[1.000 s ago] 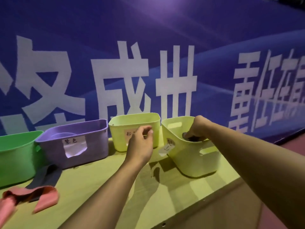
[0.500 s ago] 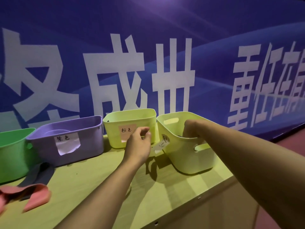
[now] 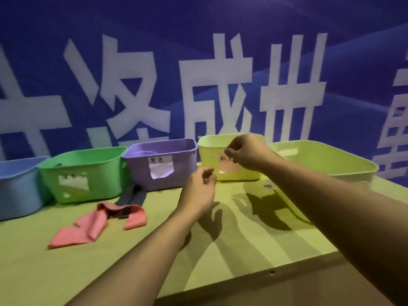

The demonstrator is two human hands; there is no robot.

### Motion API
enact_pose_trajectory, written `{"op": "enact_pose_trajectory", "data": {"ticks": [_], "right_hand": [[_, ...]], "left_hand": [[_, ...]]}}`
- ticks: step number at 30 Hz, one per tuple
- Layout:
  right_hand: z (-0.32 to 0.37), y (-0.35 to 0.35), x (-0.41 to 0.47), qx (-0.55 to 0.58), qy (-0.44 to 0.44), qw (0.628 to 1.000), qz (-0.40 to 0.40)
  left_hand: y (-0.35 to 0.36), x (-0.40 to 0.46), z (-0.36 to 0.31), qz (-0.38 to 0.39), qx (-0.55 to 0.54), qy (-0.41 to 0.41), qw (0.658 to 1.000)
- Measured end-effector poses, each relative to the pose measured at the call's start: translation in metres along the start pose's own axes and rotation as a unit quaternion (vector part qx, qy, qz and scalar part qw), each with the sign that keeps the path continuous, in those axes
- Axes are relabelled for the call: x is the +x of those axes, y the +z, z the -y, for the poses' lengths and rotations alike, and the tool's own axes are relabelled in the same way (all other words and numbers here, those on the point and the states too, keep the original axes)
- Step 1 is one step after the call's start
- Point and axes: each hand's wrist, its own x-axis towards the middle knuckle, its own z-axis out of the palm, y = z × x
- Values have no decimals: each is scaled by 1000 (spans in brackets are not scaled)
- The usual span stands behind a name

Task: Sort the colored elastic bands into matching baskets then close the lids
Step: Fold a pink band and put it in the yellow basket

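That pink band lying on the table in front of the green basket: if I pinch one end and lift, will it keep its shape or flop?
The pink band will likely flop: it lies flat in loose folds, so the free end should dangle. It looks thin, so probably light. It overlaps the dark band, which may shift or drag along when lifted.

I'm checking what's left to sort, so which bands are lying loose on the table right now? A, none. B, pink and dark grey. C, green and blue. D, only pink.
B: pink bands lie in front of the green basket, with a dark grey band partly under them.
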Motion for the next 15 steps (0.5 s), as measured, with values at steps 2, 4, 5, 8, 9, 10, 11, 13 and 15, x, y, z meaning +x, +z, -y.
{"op": "enact_pose_trajectory", "data": {"ticks": [2,4,5,8,9,10,11,13,15], "right_hand": [[23,35,-3,5,-14,999,48],[44,69,-7,-3,-28,993,113],[54,86,-10,-5,-34,989,143],[79,134,-16,8,-33,974,225],[87,149,-18,5,-31,968,248],[95,161,-21,1,-28,962,271],[101,174,-23,-12,-25,957,290],[111,195,-27,-56,-25,948,312],[118,210,-28,-61,-28,950,306]], "left_hand": [[-29,-3,22,-27,28,-5,999],[-58,-8,41,-61,44,-18,997],[-73,-9,50,-77,50,-26,995],[-114,-15,73,-110,82,-46,990],[-126,-18,79,-113,91,-54,988],[-137,-20,85,-115,95,-64,987],[-146,-22,90,-115,92,-70,987],[-160,-27,102,-105,82,-84,988],[-170,-30,113,-101,86,-93,987]]}}
